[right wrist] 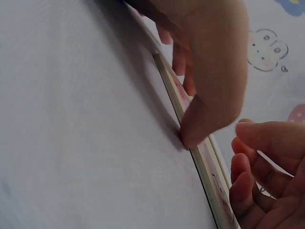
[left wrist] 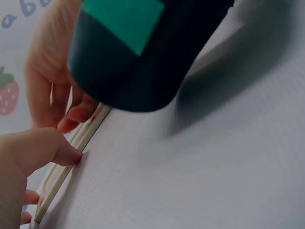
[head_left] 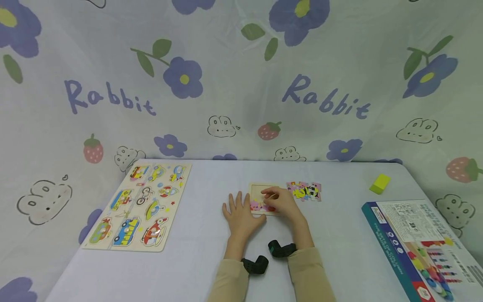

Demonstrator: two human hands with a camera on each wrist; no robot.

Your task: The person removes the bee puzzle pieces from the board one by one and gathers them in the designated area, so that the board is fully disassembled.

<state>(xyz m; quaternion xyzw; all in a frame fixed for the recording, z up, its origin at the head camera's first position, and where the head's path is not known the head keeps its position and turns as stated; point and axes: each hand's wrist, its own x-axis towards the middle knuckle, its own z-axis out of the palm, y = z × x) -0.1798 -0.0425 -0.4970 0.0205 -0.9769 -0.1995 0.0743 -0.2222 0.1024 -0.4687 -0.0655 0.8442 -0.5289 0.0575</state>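
Observation:
A small square wooden puzzle tray [head_left: 260,184] lies on the white table, with pink picture pieces [head_left: 258,206] along its near side. My left hand [head_left: 241,218] spreads its fingers over the tray's left side. In the left wrist view its thumb [left wrist: 66,151] presses on the tray's near edge. Over the tray's right half, my right hand [head_left: 283,203] bends its fingers down with the tips close above the board. I cannot tell whether a piece sits between them. Several loose puzzle pieces [head_left: 303,191], pink, yellow and black, lie just beyond the right hand.
At the left lies a large wooden board [head_left: 137,209] of vehicle pictures. A yellow block [head_left: 380,183] stands at the back right, behind a flat printed box [head_left: 411,235]. Black wrist cameras [head_left: 256,265] sit on both wrists. A patterned cloth [head_left: 234,84] hangs behind the table.

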